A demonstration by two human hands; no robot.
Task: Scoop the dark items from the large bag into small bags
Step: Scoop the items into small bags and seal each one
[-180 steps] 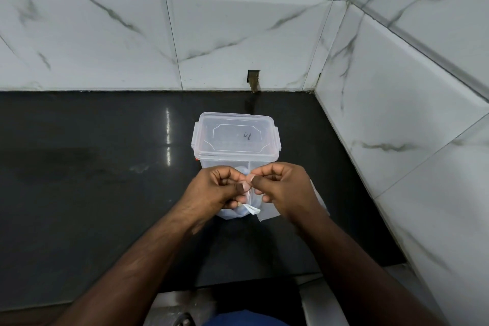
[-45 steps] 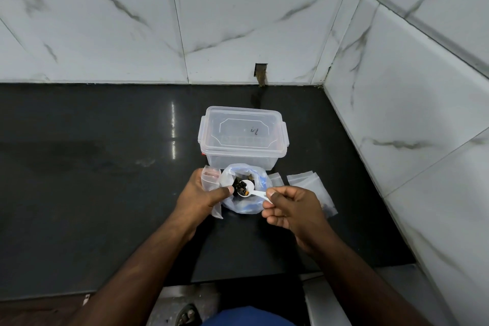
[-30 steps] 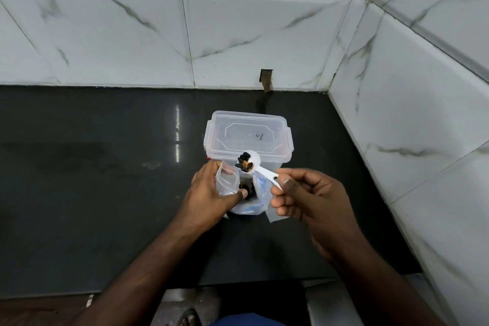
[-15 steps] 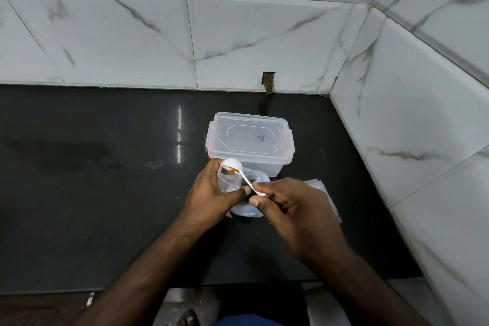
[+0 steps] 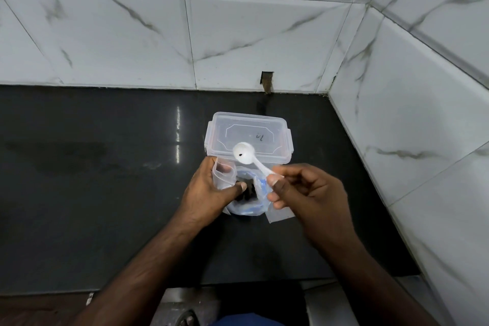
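Just in front of the lidded clear container [image 5: 248, 137], the large bag [image 5: 247, 202] of dark items [image 5: 247, 192] sits open. The left hand [image 5: 209, 190] pinches a small bag [image 5: 224, 174] open; the right hand [image 5: 304, 190] pinches a white spoon [image 5: 247, 156], nearly empty. The small bag looks thin, limp and slippery, best held at its rim.

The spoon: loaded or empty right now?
Nearly empty: the white spoon, pinched by the right hand, shows a bare bowl with one dark speck.
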